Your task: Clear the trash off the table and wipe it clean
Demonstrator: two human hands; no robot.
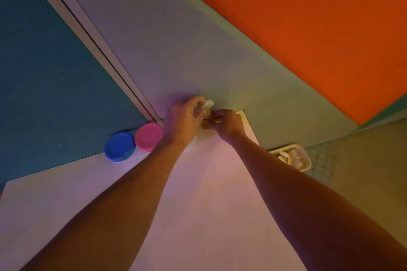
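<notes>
Both my hands meet at the far corner of the white table. My left hand is closed around a small clear crumpled piece of trash, possibly a plastic cup or wrapper. My right hand pinches a small brownish scrap just beside it. The two hands nearly touch. What exactly lies between the fingers is partly hidden.
Two round tubs stand at the table's far left edge, one with a blue lid and one with a pink lid. A white bin holding pale trash sits on the floor beyond the right edge. Walls stand close behind.
</notes>
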